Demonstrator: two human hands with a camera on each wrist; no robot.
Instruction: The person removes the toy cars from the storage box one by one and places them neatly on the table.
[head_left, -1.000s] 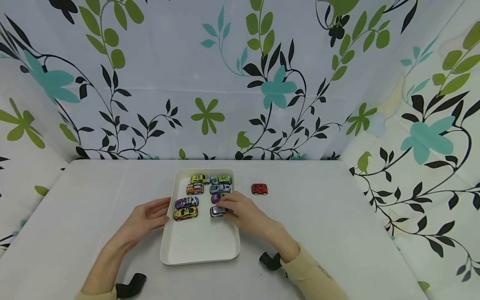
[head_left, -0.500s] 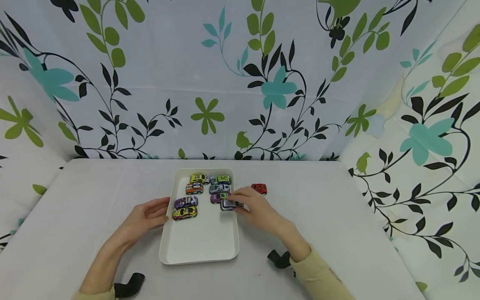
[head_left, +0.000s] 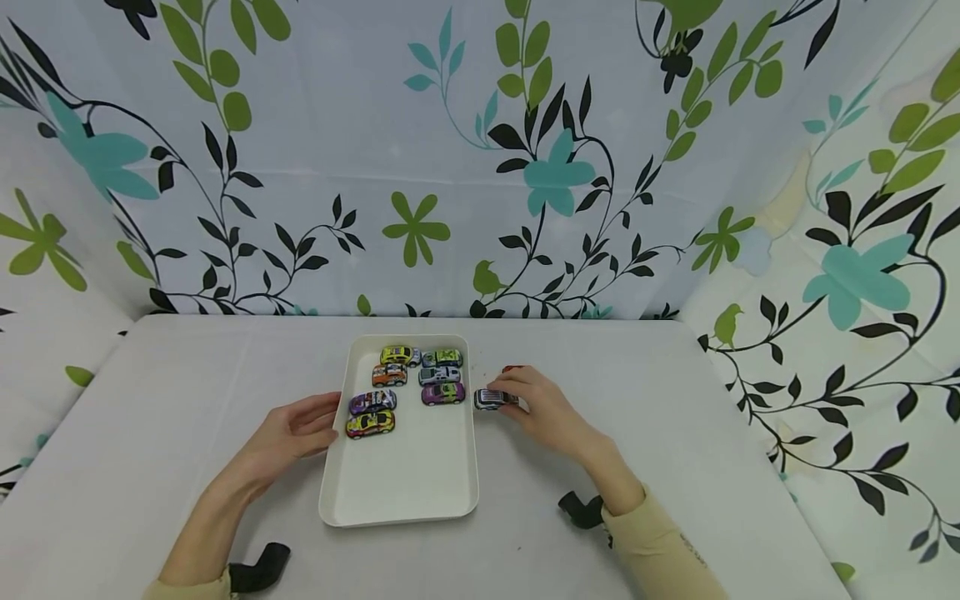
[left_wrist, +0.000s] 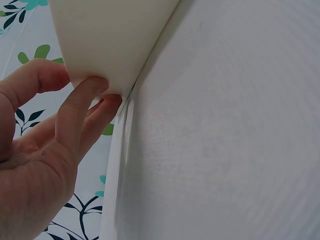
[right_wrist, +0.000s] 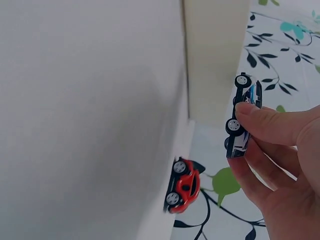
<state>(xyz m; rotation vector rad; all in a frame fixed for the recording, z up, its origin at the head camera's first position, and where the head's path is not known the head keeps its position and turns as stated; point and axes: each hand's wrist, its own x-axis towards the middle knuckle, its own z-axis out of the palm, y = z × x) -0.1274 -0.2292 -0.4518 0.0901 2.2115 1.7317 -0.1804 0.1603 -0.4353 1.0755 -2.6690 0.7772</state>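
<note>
A white tray (head_left: 397, 500) lies on the table with several toy cars inside. My left hand (head_left: 296, 433) holds the tray's left rim, thumb at the top edge and fingers against the outer wall (left_wrist: 115, 45). My right hand (head_left: 543, 412) pinches a silver-and-black toy car (right_wrist: 243, 115) between thumb and fingers, raised just outside the tray's right side. A red toy car (right_wrist: 184, 185) stands on the table near it, mostly hidden behind the hand in the head view. Inside the tray, a purple toy car (head_left: 442, 393) is nearest the right hand.
Toward the tray's left side are a yellow-and-red car (head_left: 371, 423), a purple-and-white car (head_left: 372, 402) and an orange car (head_left: 389, 375). The white table (head_left: 637, 375) is bordered behind by a leaf-patterned curtain (head_left: 315, 108).
The right hand has carried the silver-and-black car rightward from inside the tray to beyond its right rim. The left hand stays at the left rim.
</note>
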